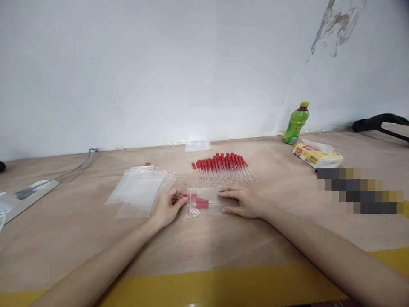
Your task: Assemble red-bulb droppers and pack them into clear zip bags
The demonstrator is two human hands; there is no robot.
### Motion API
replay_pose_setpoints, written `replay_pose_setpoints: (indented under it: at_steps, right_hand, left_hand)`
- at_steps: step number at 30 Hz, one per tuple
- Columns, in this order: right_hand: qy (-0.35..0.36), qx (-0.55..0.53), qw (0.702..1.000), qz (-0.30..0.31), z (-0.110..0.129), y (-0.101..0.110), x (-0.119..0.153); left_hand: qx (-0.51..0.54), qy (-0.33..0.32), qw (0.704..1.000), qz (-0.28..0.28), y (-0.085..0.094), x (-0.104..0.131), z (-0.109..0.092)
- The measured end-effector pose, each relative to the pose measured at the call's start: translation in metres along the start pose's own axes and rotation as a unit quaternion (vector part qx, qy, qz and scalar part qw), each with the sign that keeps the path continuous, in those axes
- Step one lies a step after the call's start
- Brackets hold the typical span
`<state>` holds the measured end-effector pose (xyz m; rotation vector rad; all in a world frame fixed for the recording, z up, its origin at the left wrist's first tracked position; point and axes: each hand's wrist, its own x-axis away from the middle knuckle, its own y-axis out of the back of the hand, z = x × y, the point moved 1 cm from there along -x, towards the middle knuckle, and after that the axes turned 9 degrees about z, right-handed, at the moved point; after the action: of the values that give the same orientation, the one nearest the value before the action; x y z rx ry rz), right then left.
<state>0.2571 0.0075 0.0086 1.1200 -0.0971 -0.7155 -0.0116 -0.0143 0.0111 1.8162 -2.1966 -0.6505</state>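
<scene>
A clear plastic bag point(192, 209) lies flat on the wooden table between my hands, with red-bulbed droppers point(202, 203) inside it. My left hand point(168, 207) is at the bag's left end, its fingers pinched on the red bulb of another dropper point(191, 195) at the bag's opening. Over the bag's right part rests my right hand point(240, 201), thumb and fingers apart on the plastic. Just behind the bag is a row of many droppers point(222, 166) with red bulbs pointing away. A stack of clear bags point(140, 192) lies left of my left hand.
Against the wall lies a small clear bag point(198, 146). A green bottle point(297, 123) and a yellow tissue pack point(318, 155) stand at the back right, near a black object point(377, 123). A grey cable point(73, 169) runs across the left side. Yellow tape point(191, 287) marks the front edge.
</scene>
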Motion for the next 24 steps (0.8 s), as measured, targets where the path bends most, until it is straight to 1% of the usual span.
replay_pose_setpoints:
  at_steps: [4, 7, 9, 11, 16, 19, 21, 22, 23, 24]
  right_hand:
    - [-0.003, -0.004, 1.0, 0.001, 0.0, 0.001, 0.001]
    - [-0.002, -0.009, 1.0, -0.001, 0.0, 0.001, 0.001]
    - [0.001, -0.01, 1.0, -0.004, -0.001, 0.0, 0.0]
    - [0.006, -0.011, 1.0, -0.006, -0.002, 0.0, 0.0]
    - [0.01, -0.016, 1.0, -0.003, -0.003, -0.001, -0.002]
    - [0.01, -0.019, 1.0, 0.0, -0.001, 0.001, -0.002]
    - [0.014, -0.023, 1.0, -0.001, 0.001, 0.002, -0.002]
    - [0.016, -0.025, 1.0, -0.003, 0.001, 0.002, -0.002]
    - [0.018, -0.028, 0.999, -0.004, 0.001, 0.003, -0.002]
    - [0.019, -0.031, 0.999, -0.007, 0.001, 0.003, -0.002]
  left_hand:
    - [-0.026, -0.017, 0.999, 0.02, 0.003, 0.002, -0.003]
    - [-0.049, -0.009, 0.998, 0.036, 0.006, 0.004, -0.009]
    - [-0.045, 0.002, 0.998, 0.041, 0.006, 0.005, -0.011]
    - [-0.014, 0.012, 0.999, 0.04, 0.005, 0.004, -0.012]
    - [0.114, 0.042, 0.992, 0.018, -0.007, 0.002, -0.013]
    - [0.153, 0.057, 0.987, 0.002, -0.014, 0.002, -0.016]
    - [0.167, 0.049, 0.985, -0.007, -0.018, 0.003, -0.019]
    - [0.171, 0.037, 0.985, 0.003, -0.02, 0.003, -0.022]
    - [0.171, 0.021, 0.985, 0.026, -0.021, 0.004, -0.025]
    - [0.161, 0.004, 0.985, 0.061, -0.022, 0.005, -0.029]
